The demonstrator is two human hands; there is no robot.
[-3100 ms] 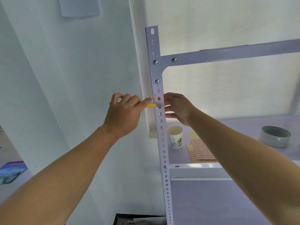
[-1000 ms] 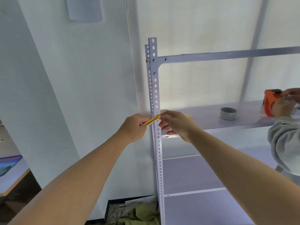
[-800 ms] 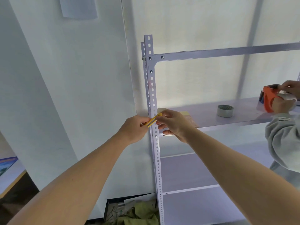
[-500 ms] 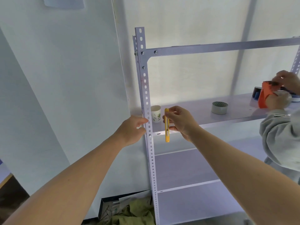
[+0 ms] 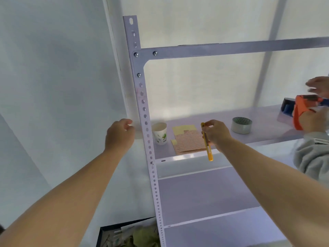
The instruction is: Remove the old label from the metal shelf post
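Showing the post point(image 5: 150, 157), a white perforated upright angle bolted at its top to a horizontal rail point(image 5: 231, 49). The label point(image 5: 138, 91) appears only as a faint pink smear on the post's face, just below the lowest of three corner bolts and above the level of both hands.

The left hand point(image 5: 119, 136) is raised just left of the post and apart from it. Its fingers are loosely curled, with thumb and fingertips close together, and nothing shows between them. The right hand point(image 5: 216, 134) is raised to the right of the post, over the shelf point(image 5: 267, 129), and grips a yellow knife point(image 5: 208, 148) near its upper end. The knife hangs nearly upright, its lower end crossing the shelf's front edge. Whether a blade is out cannot be told.

On the shelf, from left to right:
- a paper cup point(image 5: 160, 134) just beside the post
- a sheet of small pink stickers point(image 5: 188, 141) with yellow sheets beneath it
- a tape roll point(image 5: 241, 125) lying flat

At the far right a second person, in a grey sleeve point(image 5: 313, 157), holds an orange tape dispenser point(image 5: 299, 113) in front of a blue box point(image 5: 287, 108); those hands are blurred. At the foot of the post a dark box point(image 5: 110, 232) holds papers and green cloth point(image 5: 142, 237).
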